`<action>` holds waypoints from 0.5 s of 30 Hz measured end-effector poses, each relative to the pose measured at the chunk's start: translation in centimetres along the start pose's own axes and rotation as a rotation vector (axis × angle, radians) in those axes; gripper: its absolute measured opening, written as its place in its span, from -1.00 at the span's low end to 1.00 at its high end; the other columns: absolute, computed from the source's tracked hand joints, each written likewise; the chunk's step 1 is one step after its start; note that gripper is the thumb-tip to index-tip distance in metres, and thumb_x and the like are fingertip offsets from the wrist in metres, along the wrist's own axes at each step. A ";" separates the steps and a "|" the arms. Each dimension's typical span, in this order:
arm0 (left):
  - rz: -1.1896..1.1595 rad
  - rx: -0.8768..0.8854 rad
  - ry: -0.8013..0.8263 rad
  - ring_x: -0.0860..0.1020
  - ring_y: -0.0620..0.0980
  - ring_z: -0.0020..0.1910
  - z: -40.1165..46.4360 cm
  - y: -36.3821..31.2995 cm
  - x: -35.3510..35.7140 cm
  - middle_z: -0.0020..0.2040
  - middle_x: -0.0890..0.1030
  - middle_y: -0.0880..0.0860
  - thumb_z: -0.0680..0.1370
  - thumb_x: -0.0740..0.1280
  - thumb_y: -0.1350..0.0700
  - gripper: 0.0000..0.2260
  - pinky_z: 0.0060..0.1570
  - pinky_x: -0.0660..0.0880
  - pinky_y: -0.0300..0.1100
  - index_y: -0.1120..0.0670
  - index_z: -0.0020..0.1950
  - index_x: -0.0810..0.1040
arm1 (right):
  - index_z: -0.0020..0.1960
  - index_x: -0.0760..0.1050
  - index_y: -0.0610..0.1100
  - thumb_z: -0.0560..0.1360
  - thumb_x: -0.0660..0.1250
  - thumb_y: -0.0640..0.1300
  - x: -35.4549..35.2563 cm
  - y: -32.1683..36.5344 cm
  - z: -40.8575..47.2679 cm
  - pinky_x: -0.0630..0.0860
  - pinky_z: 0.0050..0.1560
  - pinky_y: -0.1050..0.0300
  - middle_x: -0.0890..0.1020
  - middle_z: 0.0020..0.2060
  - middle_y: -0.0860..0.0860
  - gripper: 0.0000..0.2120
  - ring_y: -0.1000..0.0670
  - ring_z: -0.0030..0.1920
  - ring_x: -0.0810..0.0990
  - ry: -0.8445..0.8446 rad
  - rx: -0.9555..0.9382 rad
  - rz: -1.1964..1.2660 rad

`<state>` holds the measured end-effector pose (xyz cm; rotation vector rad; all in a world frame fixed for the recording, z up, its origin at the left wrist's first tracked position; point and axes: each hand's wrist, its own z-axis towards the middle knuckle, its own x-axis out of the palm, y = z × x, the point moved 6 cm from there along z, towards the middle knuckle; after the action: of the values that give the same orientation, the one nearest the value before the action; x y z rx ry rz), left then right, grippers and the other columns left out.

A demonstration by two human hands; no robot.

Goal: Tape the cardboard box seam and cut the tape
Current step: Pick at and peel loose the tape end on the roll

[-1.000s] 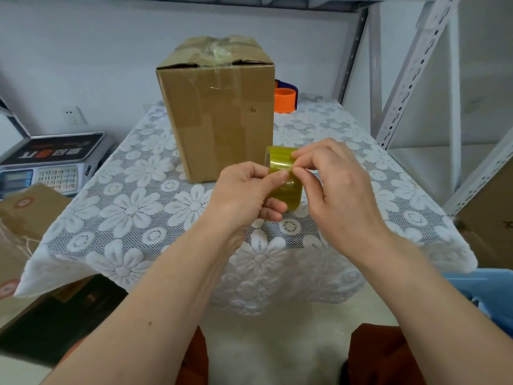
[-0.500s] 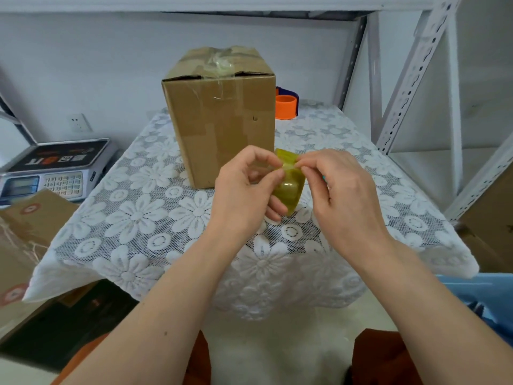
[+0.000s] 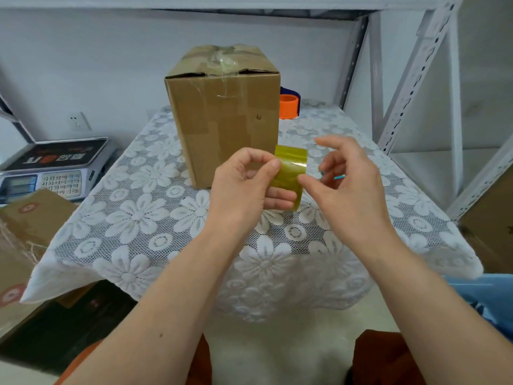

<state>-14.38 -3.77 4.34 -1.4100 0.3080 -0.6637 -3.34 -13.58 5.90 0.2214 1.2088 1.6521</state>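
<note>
A tall cardboard box stands on the table, its top flaps crossed by crumpled clear tape. In front of it my left hand grips a yellowish roll of tape, thumb on its upper face and fingers under it. My right hand hovers just right of the roll with fingers spread; its thumb tip touches the roll's near edge. A small blue object shows behind the right fingers, too hidden to tell what it is.
The table wears a white lace flower cloth. An orange and blue tape dispenser sits behind the box. A weighing scale and brown boxes are at left. Metal shelf posts rise at right.
My right hand has come off the roll and spread its fingers, drifting right. The left hand keeps the roll, now turned so its broad face shows.
</note>
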 end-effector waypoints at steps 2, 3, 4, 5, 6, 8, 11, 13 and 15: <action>-0.001 -0.017 0.015 0.62 0.00 -0.50 -0.1 0.2 0.2 -0.46 0.62 0.04 0.57 0.30 0.24 -0.92 -0.47 0.61 -0.16 0.16 -0.13 0.51 | 0.10 0.48 0.03 0.37 0.48 -0.23 0.2 -0.2 -0.1 0.39 -0.28 0.33 0.46 -0.26 0.06 -0.63 0.12 -0.33 0.43 0.022 0.024 0.038; 0.001 -0.023 0.019 0.62 0.01 -0.50 -0.1 0.3 0.2 -0.44 0.63 0.04 0.57 0.30 0.24 -0.92 -0.46 0.61 -0.15 0.16 -0.13 0.51 | 0.05 0.50 0.01 0.37 0.47 -0.24 0.3 -0.2 -0.1 0.38 -0.29 0.30 0.45 -0.31 0.07 -0.68 0.13 -0.36 0.41 0.026 0.026 0.059; -0.001 -0.027 0.022 0.62 0.02 -0.49 -0.1 0.3 0.3 -0.44 0.63 0.04 0.57 0.30 0.23 -0.92 -0.45 0.61 -0.15 0.15 -0.13 0.51 | 0.00 0.51 0.00 0.38 0.47 -0.25 0.4 -0.3 -0.1 0.38 -0.29 0.26 0.43 -0.36 0.08 -0.72 0.14 -0.38 0.40 0.025 0.027 0.077; -0.006 -0.029 0.023 0.62 0.02 -0.50 -0.1 0.4 0.3 -0.44 0.63 0.04 0.57 0.30 0.23 -0.92 -0.46 0.61 -0.15 0.15 -0.13 0.51 | -0.03 0.52 -0.01 0.38 0.46 -0.25 0.5 -0.4 -0.1 0.37 -0.29 0.25 0.43 -0.39 0.08 -0.75 0.16 -0.40 0.39 0.020 0.033 0.091; -0.012 -0.031 0.024 0.62 0.01 -0.50 -0.1 0.4 0.3 -0.44 0.63 0.04 0.57 0.30 0.23 -0.92 -0.46 0.61 -0.15 0.15 -0.13 0.51 | -0.07 0.53 -0.01 0.38 0.46 -0.25 0.6 -0.5 0.0 0.36 -0.30 0.25 0.42 -0.41 0.09 -0.78 0.17 -0.42 0.38 0.013 0.041 0.106; -0.014 -0.035 0.028 0.62 0.01 -0.51 -0.1 0.4 0.4 -0.45 0.63 0.04 0.57 0.30 0.23 -0.92 -0.47 0.61 -0.15 0.15 -0.13 0.51 | -0.14 0.54 0.00 0.39 0.45 -0.24 0.7 -0.7 0.1 0.37 -0.31 0.24 0.44 -0.44 0.07 -0.83 0.16 -0.44 0.39 -0.003 0.059 0.142; -0.004 -0.035 0.035 0.62 0.01 -0.51 -0.2 0.3 0.4 -0.45 0.63 0.03 0.56 0.32 0.25 -0.95 -0.46 0.61 -0.16 0.17 -0.10 0.51 | -0.22 0.55 -0.01 0.42 0.42 -0.23 0.7 -0.7 0.1 0.47 -0.27 0.08 0.53 -0.39 -0.02 -0.86 0.06 -0.37 0.46 -0.028 0.091 0.215; 0.000 -0.034 0.036 0.62 0.00 -0.51 -0.2 0.4 0.3 -0.46 0.63 0.06 0.53 0.33 0.30 -0.96 -0.46 0.61 -0.17 0.18 -0.07 0.51 | -0.23 0.56 -0.06 0.44 0.40 -0.23 0.8 -0.8 0.0 0.50 -0.29 0.07 0.55 -0.38 -0.01 -0.88 0.02 -0.35 0.48 -0.028 0.121 0.276; -0.001 -0.034 0.038 0.62 -0.01 -0.50 -0.2 0.4 0.3 -0.45 0.63 0.08 0.51 0.35 0.34 -0.91 -0.44 0.61 -0.17 0.20 -0.04 0.51 | -0.22 0.56 -0.10 0.47 0.37 -0.23 1.0 -0.8 -0.1 0.49 -0.37 0.17 0.53 -0.40 0.01 -0.89 0.04 -0.37 0.47 -0.020 0.153 0.323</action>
<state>-14.19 -4.10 4.00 -1.4310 0.3495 -0.6893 -3.32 -12.87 4.83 0.5514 1.3380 1.8267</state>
